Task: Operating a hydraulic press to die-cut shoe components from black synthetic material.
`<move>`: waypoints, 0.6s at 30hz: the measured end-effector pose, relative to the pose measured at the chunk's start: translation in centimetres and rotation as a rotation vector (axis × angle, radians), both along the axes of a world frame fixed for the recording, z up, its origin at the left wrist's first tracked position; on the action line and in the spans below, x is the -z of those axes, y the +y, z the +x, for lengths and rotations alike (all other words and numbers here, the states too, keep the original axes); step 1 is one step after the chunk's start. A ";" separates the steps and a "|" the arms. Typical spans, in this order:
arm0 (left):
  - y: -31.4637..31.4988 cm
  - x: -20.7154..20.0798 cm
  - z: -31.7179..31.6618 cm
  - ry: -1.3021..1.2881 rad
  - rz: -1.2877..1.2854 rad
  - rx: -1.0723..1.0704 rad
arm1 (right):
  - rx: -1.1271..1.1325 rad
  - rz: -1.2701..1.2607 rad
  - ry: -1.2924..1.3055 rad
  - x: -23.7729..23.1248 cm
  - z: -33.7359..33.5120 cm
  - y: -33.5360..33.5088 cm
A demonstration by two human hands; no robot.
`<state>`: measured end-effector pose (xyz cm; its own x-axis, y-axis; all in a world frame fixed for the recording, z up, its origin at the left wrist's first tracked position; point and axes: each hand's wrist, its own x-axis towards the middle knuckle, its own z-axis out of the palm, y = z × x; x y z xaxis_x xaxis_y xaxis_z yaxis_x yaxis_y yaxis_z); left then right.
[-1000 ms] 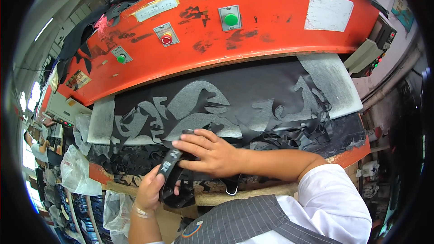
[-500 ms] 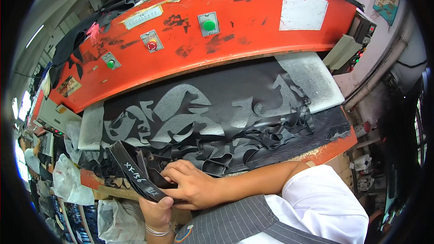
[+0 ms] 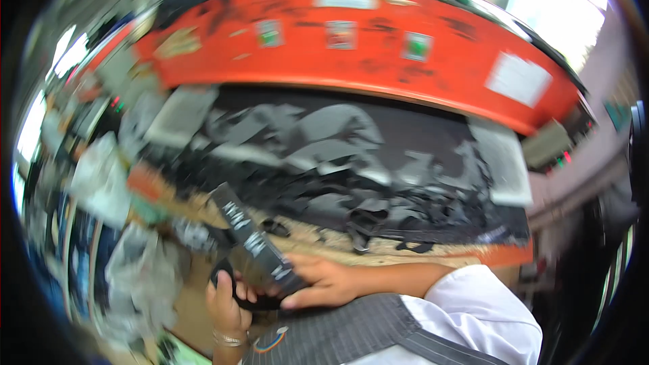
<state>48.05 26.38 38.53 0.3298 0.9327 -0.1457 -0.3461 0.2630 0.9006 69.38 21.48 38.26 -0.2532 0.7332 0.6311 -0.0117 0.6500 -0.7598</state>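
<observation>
A black cutting die (image 3: 253, 240), a tall strip wall with white hand-marked characters, is tilted in front of my body near the press bed's front edge. My right hand (image 3: 321, 280) grips the near end of the marked wall, its fingers partly hidden behind it. At the lower left, my left hand (image 3: 228, 301) is closed on a dark curved part that looks like the die's other side; blur hides just where the two join. Beyond the hands, a dark sheet (image 3: 422, 132) with cut-out shapes lies on the pale cutting board (image 3: 503, 162), black scraps (image 3: 433, 206) heaped along its near edge.
The red press beam (image 3: 284, 61) spans the back, with green and red buttons. Clear plastic bags (image 3: 101, 179) hang at the left beside blue stacked material (image 3: 81, 257). A control box (image 3: 547, 145) sits at the right end. One small dark loop (image 3: 367, 223) overhangs the bed's front edge.
My view has swung left, so the press sits further right and blurred. The die has turned in my hands; my right hand has moved from inside it to its marked wall.
</observation>
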 end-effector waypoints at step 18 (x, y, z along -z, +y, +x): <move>-34.3 16.0 -36.7 -0.286 -0.370 -1.064 | 0.250 -0.522 0.232 1.3 -8.3 -9.6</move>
